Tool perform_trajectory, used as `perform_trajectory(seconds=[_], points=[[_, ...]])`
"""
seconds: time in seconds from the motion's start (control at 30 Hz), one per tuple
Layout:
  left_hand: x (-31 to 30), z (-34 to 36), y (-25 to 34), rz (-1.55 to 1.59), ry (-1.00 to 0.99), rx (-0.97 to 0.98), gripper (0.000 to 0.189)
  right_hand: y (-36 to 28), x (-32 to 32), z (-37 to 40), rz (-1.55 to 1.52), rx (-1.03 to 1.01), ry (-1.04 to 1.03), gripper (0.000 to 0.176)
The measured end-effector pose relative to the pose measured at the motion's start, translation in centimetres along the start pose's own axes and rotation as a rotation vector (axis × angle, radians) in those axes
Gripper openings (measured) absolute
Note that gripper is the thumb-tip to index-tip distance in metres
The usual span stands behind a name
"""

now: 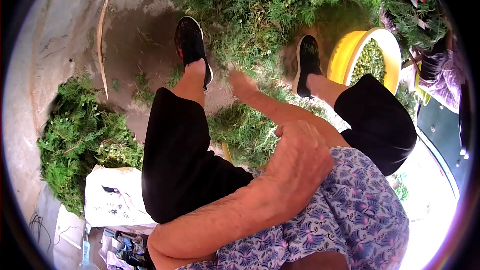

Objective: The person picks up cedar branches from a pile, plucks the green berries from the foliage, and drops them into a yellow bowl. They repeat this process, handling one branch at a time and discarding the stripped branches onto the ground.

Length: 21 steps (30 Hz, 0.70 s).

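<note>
My left hand (pixel 302 157) is closed in a loose fist, laid over my right forearm near the elbow. Its fingertips face away from view, so whatever they may hold is hidden. Down between my shoes, my right hand (pixel 242 85) is stretched low to the ground and smeared by motion; I cannot make out its fingers. Close to it lie loose green conifer sprigs (pixel 250 130), and a thick heap of leafy conifer branches (pixel 260 5) spreads beyond my feet. A yellow bucket (pixel 342 60) stands by my knee on the right, with small green cones or seeds (pixel 369 62) inside.
Another pile of green branches (pixel 82 145) lies at the left, beside a white sack (pixel 112 197). A long thin stick (pixel 101 45) is on the concrete floor. Purple patterned cloth (pixel 445 77) hangs at the far right. My black shoes (pixel 192 42) are planted apart.
</note>
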<state>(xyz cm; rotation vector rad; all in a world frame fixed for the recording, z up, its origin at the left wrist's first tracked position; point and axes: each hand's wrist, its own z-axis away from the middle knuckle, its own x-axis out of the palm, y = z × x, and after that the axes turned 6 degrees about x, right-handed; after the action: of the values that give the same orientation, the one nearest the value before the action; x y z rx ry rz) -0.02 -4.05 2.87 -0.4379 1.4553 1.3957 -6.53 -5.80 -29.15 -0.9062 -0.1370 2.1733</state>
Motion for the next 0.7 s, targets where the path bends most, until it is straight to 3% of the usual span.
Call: perform_trajectory(seconds=[0.07, 0.13, 0.2, 0.27, 0.3, 0.47, 0.53, 0.6, 0.67, 0.7], points=[[0.0, 0.0, 0.1, 0.000, -0.011, -0.008, 0.006, 1.5, -1.1, -1.8, -0.028, 0.279, 0.213, 0.030], [-0.1, 0.0, 0.0, -0.004, -0.024, -0.021, 0.006, 3.3, -3.1, -3.3, -0.191, 0.370, 0.378, 0.028], [0.0, 0.1, -0.1, 0.009, 0.045, -0.056, 0.006, 4.7, -3.5, -4.3, -0.307, 0.210, 0.772, 0.025], [-0.1, 0.2, -0.2, 0.003, 0.043, -0.078, 0.006, 4.3, -5.1, -4.7, -0.205, 0.273, 0.658, 0.031], [-0.2, 0.2, -0.3, -0.011, 0.050, -0.094, 0.006, 4.4, -5.4, -5.4, -0.112, 0.329, 0.502, 0.030], [-0.5, 0.2, -0.5, -0.067, 0.044, -0.098, 0.006, 5.7, -5.5, -6.4, -0.012, 0.272, 0.498, 0.021], [-0.7, 0.3, -0.6, -0.055, 0.044, -0.088, 0.007, 6.8, -6.5, -5.4, -0.486, 0.206, 0.697, 0.017], [-0.6, 0.3, -0.4, -0.050, 0.048, -0.083, 0.008, 7.9, -8.2, -3.4, -0.629, 0.189, 0.748, 0.015], [-0.6, 0.2, -0.2, -0.050, 0.042, -0.077, 0.008, 9.1, -9.1, -1.6, -1.413, 0.301, 0.510, 0.013], [-0.5, 0.2, -0.1, -0.058, 0.034, -0.071, 0.008, 9.8, -8.9, -1.6, -1.527, 0.288, 0.474, 0.012]])
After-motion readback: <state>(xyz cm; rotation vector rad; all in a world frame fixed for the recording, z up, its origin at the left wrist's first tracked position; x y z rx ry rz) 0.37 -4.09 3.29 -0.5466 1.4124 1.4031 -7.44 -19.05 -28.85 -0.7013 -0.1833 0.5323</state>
